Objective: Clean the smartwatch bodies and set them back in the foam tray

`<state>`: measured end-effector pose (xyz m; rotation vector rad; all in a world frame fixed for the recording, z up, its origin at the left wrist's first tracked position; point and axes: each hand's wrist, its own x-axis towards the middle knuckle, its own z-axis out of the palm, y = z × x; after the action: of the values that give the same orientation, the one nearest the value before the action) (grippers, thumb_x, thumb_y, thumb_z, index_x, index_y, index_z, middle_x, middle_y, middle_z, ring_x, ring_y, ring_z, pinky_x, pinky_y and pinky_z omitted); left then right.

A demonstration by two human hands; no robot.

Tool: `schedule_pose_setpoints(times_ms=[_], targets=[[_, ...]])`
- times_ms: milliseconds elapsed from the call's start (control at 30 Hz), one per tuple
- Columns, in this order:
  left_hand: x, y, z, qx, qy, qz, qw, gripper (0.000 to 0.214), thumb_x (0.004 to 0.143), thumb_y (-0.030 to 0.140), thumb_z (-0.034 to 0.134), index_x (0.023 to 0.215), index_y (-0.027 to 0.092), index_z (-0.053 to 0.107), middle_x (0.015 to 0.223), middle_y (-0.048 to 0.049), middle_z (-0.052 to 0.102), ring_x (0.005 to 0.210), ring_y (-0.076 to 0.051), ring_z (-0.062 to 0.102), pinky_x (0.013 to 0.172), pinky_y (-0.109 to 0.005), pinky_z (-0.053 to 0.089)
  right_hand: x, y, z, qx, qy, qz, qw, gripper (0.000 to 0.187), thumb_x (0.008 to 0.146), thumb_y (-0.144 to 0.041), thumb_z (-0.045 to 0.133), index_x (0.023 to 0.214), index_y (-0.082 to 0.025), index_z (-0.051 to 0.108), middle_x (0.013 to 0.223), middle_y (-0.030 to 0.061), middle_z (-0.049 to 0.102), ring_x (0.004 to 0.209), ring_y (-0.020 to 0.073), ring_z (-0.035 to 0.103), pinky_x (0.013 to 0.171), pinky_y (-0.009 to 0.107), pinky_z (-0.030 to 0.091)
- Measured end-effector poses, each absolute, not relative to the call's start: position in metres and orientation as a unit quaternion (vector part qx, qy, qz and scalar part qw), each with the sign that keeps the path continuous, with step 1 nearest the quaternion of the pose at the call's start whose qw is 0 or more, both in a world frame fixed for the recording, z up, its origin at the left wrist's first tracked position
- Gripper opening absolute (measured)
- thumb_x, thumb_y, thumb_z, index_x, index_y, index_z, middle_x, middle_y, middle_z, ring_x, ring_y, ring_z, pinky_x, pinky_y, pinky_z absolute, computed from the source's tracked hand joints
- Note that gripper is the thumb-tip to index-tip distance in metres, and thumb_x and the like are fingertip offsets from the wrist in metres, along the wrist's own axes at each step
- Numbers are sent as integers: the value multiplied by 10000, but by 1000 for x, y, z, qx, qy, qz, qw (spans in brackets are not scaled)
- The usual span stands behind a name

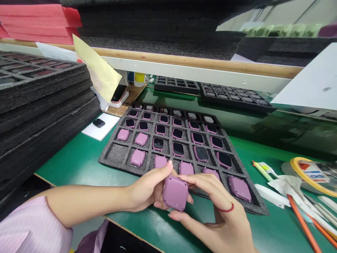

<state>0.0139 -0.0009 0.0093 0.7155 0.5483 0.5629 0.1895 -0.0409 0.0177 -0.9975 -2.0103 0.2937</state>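
Note:
Between both hands, just above the near edge of the foam tray, is a purple smartwatch case [175, 193], its plain back turned up toward me. My left hand [155, 186] grips it from the left, with the thumb over the top and fingers underneath. My right hand [213, 203] pinches it at the upper and lower edges with forefinger and thumb. The black foam tray [116, 153] holds rows of similar purple cases. Many show dark screens; those in the near row, such as one watch case [138, 157], lie back up. The front-left compartment is empty.
Stacked black foam trays [44, 102] rise at the left. A dark watch [99, 122] lies on a white card [102, 131]. At right are a yellow tape roll [297, 165], a toothbrush [268, 169] and orange-handled tools [302, 221]. A shelf edge [184, 60] crosses above.

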Motion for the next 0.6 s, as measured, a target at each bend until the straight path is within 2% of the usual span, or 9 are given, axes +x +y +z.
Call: schedule_pose_setpoints(times_ms=[267,433,533,600], targets=[[14,1,11,333,253,273,866,511,823,655,649,839,146,612,680,-34,686,423,-78,503,346,-191,242,190,-40,18,-377,-829,72,406,443,910,-352,700,1288,-181,545,1030,86,689,948,204,658,852,349,526],[15,0,13,320,273,287,860,462,836,615,634,849,157,577,687,-34,688,393,-56,434,359,-190,205,198,-26,19,-423,-796,45,431,361,850,-273,717,1187,-215,603,1023,70,713,911,209,679,822,352,547],[15,-4,11,390,287,253,837,377,827,537,655,787,194,504,729,-21,698,408,-56,430,382,-187,274,199,-6,19,-499,-748,67,433,289,861,-335,679,1129,-237,639,1007,58,731,858,207,700,789,352,574],[14,-8,7,487,268,181,811,290,830,447,666,773,196,532,759,-6,694,472,-69,482,448,-189,374,188,9,19,-511,-748,89,414,296,845,-372,681,1104,-231,655,994,60,738,844,211,703,783,359,580]])
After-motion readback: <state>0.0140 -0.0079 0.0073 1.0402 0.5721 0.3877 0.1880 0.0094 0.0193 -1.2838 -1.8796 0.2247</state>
